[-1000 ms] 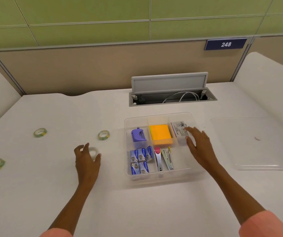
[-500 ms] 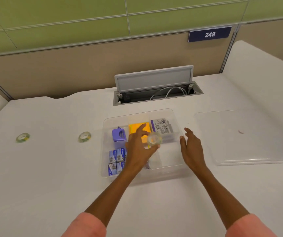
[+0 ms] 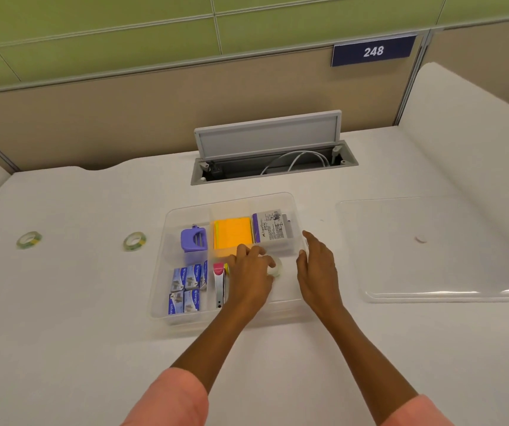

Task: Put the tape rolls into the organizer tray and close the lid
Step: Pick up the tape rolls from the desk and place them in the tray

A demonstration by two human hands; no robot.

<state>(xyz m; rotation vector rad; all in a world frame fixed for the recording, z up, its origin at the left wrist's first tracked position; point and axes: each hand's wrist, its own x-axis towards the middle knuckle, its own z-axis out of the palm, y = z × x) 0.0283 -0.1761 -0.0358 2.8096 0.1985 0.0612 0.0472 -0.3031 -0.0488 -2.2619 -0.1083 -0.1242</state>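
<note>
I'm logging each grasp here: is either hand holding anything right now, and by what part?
The left hand holds a clear tape roll by its rim, at the fingertips, over the organizer tray. The right hand holds nothing.

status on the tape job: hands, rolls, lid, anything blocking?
Left hand setting a tape roll into the tray; right hand open at its right wall. Two rolls on the desk. Lid off, right. Nothing blocking.
</note>
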